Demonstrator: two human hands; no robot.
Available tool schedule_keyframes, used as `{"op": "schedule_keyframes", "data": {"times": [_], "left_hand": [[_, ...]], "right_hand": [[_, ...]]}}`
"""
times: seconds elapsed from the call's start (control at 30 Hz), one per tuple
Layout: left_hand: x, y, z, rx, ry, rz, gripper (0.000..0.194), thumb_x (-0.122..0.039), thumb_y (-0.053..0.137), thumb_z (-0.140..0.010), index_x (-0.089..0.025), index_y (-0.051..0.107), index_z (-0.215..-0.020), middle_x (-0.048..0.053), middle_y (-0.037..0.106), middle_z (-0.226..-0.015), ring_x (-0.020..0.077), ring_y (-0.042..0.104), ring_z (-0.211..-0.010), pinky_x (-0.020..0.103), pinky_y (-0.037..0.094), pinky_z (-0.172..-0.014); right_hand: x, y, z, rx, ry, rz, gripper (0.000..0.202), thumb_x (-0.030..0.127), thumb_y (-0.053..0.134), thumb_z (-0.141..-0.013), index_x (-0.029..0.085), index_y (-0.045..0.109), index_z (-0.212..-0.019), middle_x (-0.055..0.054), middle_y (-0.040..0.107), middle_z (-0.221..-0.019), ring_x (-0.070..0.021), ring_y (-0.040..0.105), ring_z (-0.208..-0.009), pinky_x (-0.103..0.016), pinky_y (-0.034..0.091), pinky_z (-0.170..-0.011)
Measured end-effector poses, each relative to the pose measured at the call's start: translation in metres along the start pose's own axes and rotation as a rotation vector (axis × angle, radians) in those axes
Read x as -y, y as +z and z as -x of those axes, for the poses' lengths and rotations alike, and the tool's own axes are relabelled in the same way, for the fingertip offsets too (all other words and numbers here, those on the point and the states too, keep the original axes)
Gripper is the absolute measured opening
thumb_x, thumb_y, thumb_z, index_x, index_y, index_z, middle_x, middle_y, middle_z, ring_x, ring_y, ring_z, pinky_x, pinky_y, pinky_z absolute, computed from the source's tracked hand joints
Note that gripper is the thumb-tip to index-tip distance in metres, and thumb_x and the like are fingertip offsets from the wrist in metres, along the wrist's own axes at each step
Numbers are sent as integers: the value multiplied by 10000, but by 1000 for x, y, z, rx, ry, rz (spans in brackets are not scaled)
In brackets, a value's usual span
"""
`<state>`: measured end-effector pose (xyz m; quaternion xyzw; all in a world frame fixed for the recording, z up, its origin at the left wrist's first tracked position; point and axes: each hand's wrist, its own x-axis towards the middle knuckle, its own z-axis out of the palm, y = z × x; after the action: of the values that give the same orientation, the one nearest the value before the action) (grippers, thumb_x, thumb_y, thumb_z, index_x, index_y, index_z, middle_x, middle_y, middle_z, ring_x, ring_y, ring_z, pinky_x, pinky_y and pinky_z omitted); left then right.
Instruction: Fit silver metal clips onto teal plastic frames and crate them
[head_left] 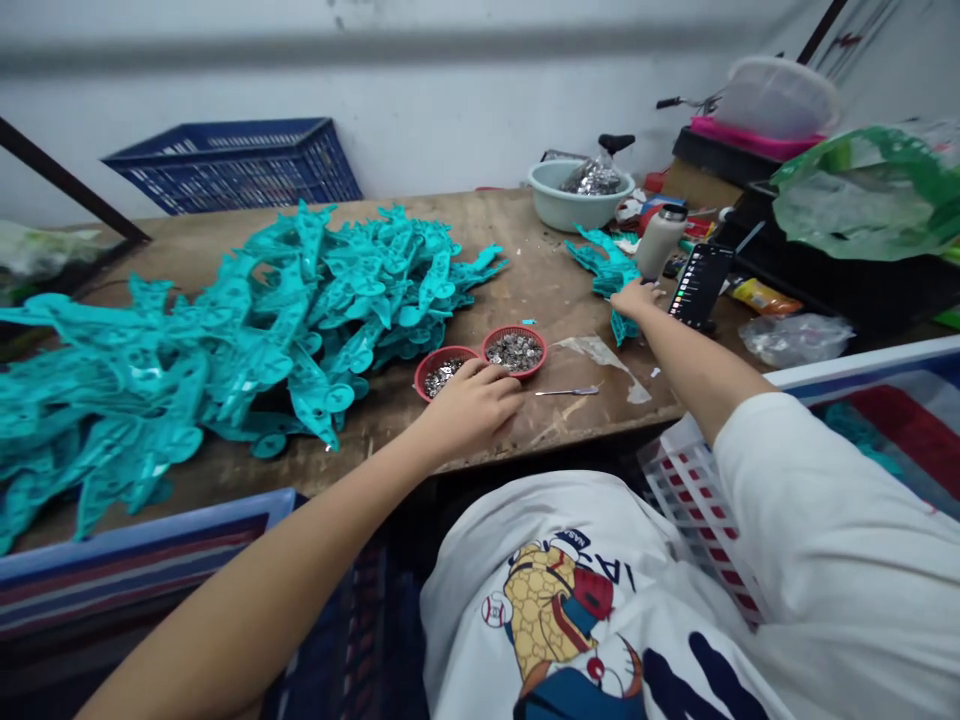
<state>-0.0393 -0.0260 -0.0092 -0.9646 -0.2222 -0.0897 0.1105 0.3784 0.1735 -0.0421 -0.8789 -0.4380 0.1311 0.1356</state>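
Back wall (450,120): we've got a blue slatted crate (247,170) parked by it
Phone (701,285): screen lit, just beside our pale bottle (661,243) with the dark cap
Packet (765,297): orangey-yellow, near a crumpled clear bag (796,338)
Right-hand clutter: we see a green-tinted bag (862,190), plus a cloudy tub (780,98) on something pink (750,138)

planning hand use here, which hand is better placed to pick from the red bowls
The left hand, likely: it sits close by the red bowls; the right hand is farther off, at the small teal pile.

Heap of parts (360,285) left of two baskets (514,332), basin (570,212) behind
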Motion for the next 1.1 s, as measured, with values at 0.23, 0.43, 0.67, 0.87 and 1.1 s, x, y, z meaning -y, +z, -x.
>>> {"op": "schedule_keyframes", "data": {"times": [0.23, 0.43, 0.67, 0.87, 1.1], "left_hand": [[5, 13, 0, 46, -5, 20, 228, -266, 754, -1242, -196, 931, -1368, 130, 944, -1454, 352, 847, -1360, 543, 577, -1181], [29, -15, 0, 131, -428, -56, 369, -299, 579, -1286, -193, 929, -1333, 167, 943, -1377, 410, 844, -1316, 578, 621, -1071], [149, -42, 31, -130, -1104, -129, 913, -532, 752, -1138, -156, 573, -1951, 302, 542, -1988, 587, 548, -1731, 752, 621, -1242], [208, -59, 37, 55, -1227, -12, 735, -639, 812, -1062, -119, 877, -1577, 267, 836, -1515, 485, 692, -1515, 679, 640, -1239], [154, -87, 10, -206, -1089, -105, 565, -476, 688, -1222, -82, 886, -1575, 231, 819, -1545, 438, 667, -1520, 765, 555, -1393]], "right_hand": [[-6, 11, -20, 64, 8, 78, 1020, 464, 770, -1265, -47, 306, -2015, -486, 340, -1973, -475, 366, -1858, -548, 319, -1533], [-4, 12, -16, -28, -84, 126, 1295, 577, 862, -1170, -37, 157, -2067, -542, 282, -1989, -622, 344, -1917, -790, 317, -1547], [38, -9, 61, -42, -760, 90, 1123, 562, 780, -1199, 55, 287, -2072, -422, 420, -1961, -586, 453, -1867, -719, 355, -1573], [23, -10, 155, 231, -1154, 17, 942, 685, 790, -1143, 206, 610, -1933, -313, 596, -1841, -579, 550, -1803, -742, 435, -1564], [23, -23, 182, 702, -1025, -353, 792, 804, 580, -1235, 236, 736, -1765, -250, 796, -1738, -478, 770, -1637, -718, 606, -1451]]}}
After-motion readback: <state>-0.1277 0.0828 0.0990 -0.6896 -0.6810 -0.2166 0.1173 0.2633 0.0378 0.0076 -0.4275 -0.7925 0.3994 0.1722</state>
